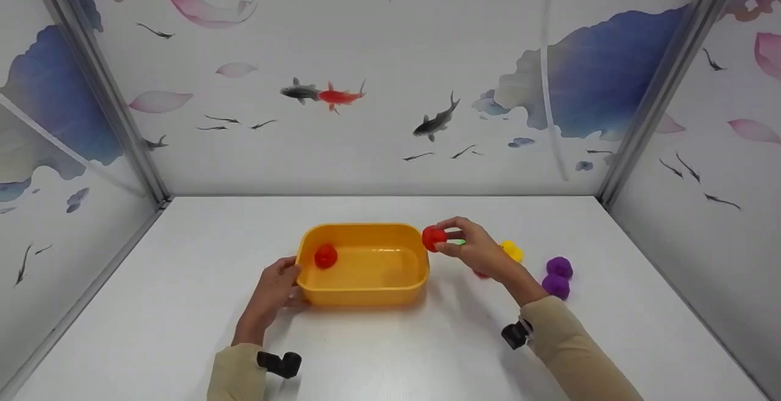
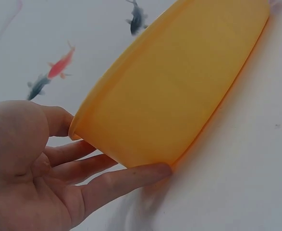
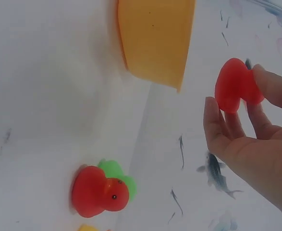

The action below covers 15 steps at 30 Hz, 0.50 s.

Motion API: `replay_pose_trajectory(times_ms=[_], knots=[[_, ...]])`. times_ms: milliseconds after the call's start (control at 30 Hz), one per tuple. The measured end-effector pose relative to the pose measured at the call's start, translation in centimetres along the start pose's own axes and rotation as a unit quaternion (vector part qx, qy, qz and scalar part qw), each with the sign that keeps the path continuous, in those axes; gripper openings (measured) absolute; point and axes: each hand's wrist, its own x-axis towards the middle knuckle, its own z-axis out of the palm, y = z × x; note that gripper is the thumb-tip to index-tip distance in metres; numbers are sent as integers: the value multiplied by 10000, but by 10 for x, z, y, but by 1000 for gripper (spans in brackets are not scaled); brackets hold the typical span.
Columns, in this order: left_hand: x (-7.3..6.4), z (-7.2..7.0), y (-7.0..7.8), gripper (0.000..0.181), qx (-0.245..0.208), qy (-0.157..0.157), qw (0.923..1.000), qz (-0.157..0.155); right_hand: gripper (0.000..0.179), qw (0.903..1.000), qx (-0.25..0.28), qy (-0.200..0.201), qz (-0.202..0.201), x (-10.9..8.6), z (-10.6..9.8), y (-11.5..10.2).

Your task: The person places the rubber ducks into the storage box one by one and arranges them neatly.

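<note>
My right hand (image 1: 479,248) pinches a red rubber duck (image 1: 434,238) between thumb and fingertips, at the right rim of a yellow plastic basin (image 1: 366,296). In the right wrist view the held duck (image 3: 233,86) is up off the table, beside the basin (image 3: 155,41). At the basin's left end, my left hand (image 1: 271,288) grips the wall, thumb at the rim. The left wrist view shows that hand (image 2: 49,168) with its fingers spread along the end wall, one reaching the bottom edge. Inside the basin, toward its left, lies another red toy (image 1: 326,256).
Right of the basin sit another red duck (image 3: 95,192), a green toy (image 3: 114,171) behind it and a yellow toy (image 1: 511,251), partly hidden by my right hand in the head view. Farther right are purple toys (image 1: 556,285). Printed walls enclose the white table (image 1: 390,358) at the back and sides.
</note>
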Motion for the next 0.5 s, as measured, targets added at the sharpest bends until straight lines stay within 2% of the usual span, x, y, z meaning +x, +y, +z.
replay_pose_trajectory(times_ms=[300, 500], knots=[[1, 2, 1, 48, -39, 19, 10000, -65, 43, 9998, 107, -137, 62, 19, 16, -21], [1, 1, 2, 49, 59, 3, 9999, -160, 40, 9989, 35, -468, -88, 30, 29, -32]])
